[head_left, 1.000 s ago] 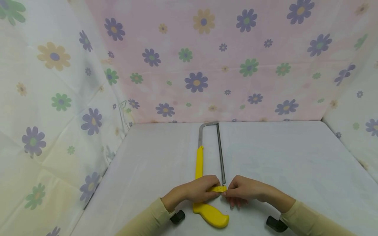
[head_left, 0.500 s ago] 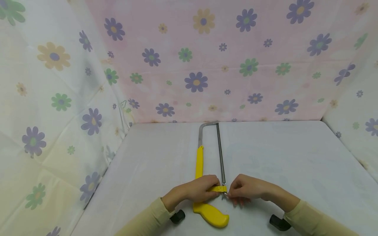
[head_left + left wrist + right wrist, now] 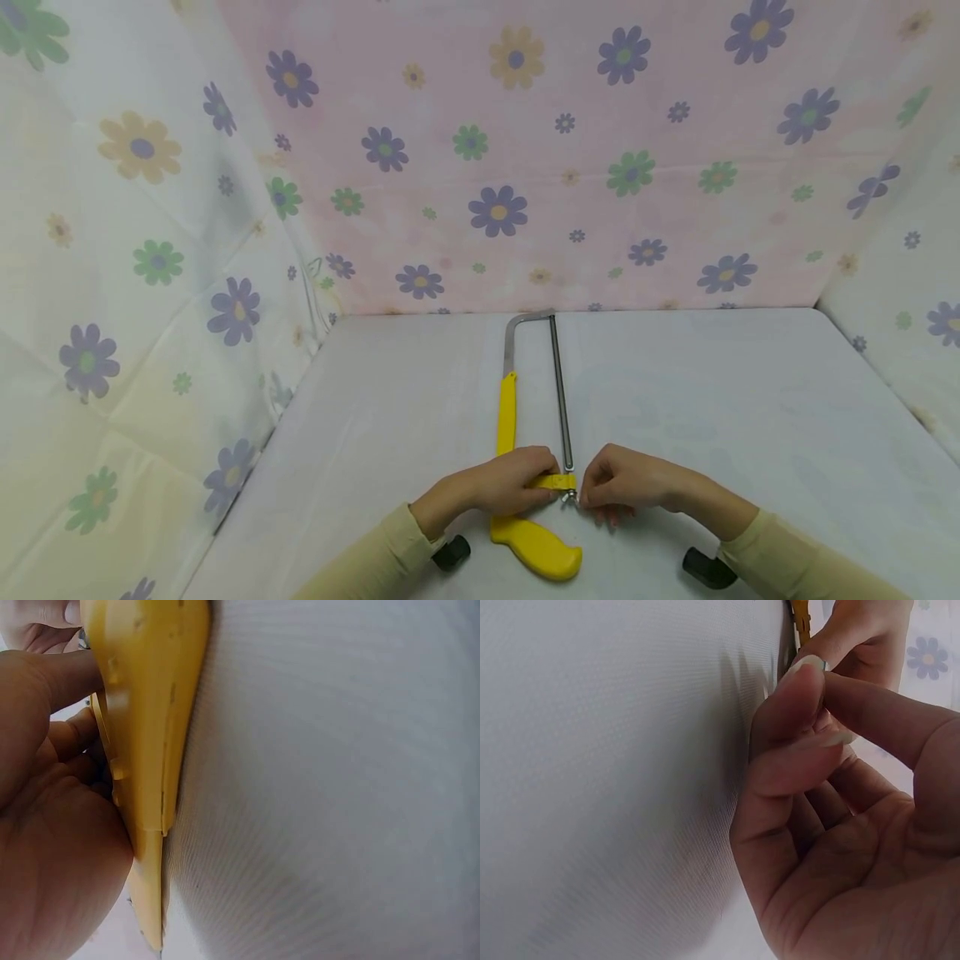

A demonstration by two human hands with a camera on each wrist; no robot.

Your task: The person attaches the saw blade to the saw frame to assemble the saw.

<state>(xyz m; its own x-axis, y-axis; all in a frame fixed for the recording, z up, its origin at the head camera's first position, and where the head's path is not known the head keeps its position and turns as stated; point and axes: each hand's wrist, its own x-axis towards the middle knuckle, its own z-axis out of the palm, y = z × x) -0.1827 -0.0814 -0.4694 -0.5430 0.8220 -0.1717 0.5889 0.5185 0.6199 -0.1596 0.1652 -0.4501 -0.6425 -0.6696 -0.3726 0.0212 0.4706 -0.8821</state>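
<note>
A hacksaw [image 3: 507, 412] with a yellow-and-metal frame lies flat on the white cloth, its blade [image 3: 561, 392] on the right side and its yellow handle [image 3: 546, 552] nearest me. My left hand [image 3: 513, 482] grips the yellow frame just above the handle, its palm over the frame's back. Below the yellow blade holder [image 3: 557, 482] a small silver wing nut [image 3: 568, 498] shows. My right hand [image 3: 626, 483] pinches at the nut's right side with curled thumb and index finger. In the right wrist view those fingertips [image 3: 799, 694] meet and hide most of what lies between them.
White cloth [image 3: 712, 400] covers the table around the saw. Flowered fabric [image 3: 570, 167] hangs behind and at both sides. A black wrist-worn piece [image 3: 452, 552] sits under the left sleeve, and another black piece [image 3: 708, 568] under the right.
My right hand has shifted slightly right, bringing the wing nut into sight. The nut's wings look turned a little. My left hand and the hacksaw stay where they were.
</note>
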